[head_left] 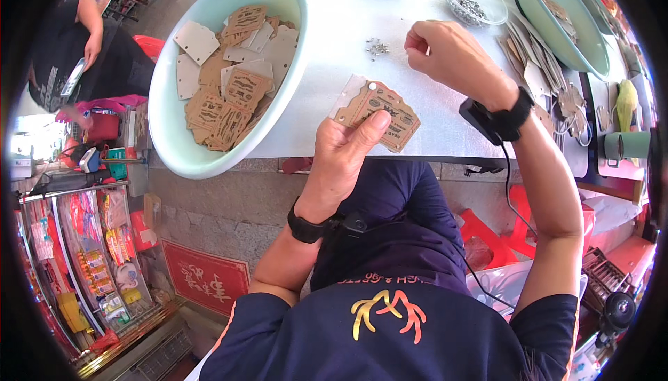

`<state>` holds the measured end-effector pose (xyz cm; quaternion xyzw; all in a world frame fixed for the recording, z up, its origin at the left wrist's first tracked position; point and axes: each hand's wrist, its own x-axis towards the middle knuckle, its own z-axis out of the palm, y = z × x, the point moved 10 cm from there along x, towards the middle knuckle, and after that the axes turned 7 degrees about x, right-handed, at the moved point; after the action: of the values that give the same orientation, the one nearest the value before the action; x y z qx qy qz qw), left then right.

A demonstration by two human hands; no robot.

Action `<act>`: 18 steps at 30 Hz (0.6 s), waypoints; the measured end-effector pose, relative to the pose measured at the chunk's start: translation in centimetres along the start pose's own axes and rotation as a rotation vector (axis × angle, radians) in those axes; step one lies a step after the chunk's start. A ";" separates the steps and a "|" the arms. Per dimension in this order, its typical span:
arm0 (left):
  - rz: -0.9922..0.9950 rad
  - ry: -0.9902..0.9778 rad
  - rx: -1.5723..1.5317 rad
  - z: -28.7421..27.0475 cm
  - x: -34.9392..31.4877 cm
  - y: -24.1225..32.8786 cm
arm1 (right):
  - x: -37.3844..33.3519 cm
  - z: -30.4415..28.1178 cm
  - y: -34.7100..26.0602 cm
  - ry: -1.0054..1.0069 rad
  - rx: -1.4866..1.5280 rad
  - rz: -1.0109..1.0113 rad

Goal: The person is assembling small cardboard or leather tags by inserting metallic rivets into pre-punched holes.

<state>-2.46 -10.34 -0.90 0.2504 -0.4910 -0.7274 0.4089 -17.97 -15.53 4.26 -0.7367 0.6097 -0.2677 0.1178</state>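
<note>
Pressing brown printed cards under its thumb, the left hand has them in its grip near the front edge of the tabletop, with a clear, pale-edged sheet sticking out at their upper left corner; how many cards lie together cannot be told. The right hand hangs just beside a small loose heap of metal pieces, its grip narrow, thumb and forefinger curled close, and whether a piece sits between them is hidden. The likeliest trouble is in that heap: the pieces are tiny and lie loose on a smooth surface, so a brush of the wrist or a hasty pinch could scatter them or bring up more than one. The cards could fan or slide out of line if the thumb eased, since it bears on one side only and leaves the far corners free; the holes at their edge might then no longer match. Being held close to the edge, a dropped card could fall toward the lap. The cable running down from the right wrist might snag on the edge during a long reach, and the deep basin of cards at the left could be knocked by a swinging elbow.
</note>
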 end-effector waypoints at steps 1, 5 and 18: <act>0.003 -0.001 -0.003 0.1 0.0 0.1 | -0.6 -0.5 0.0 -0.020 0.131 0.053; -0.010 -0.024 0.038 0.5 0.3 -0.1 | -3.0 -0.6 0.6 -0.023 0.069 0.069; -0.025 -0.140 0.044 0.0 -1.6 0.6 | -3.2 -0.8 -0.1 -0.090 0.177 0.062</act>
<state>-1.36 -9.13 -0.38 0.2140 -0.5309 -0.7373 0.3590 -18.72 -12.35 4.19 -0.7153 0.6003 -0.2837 0.2179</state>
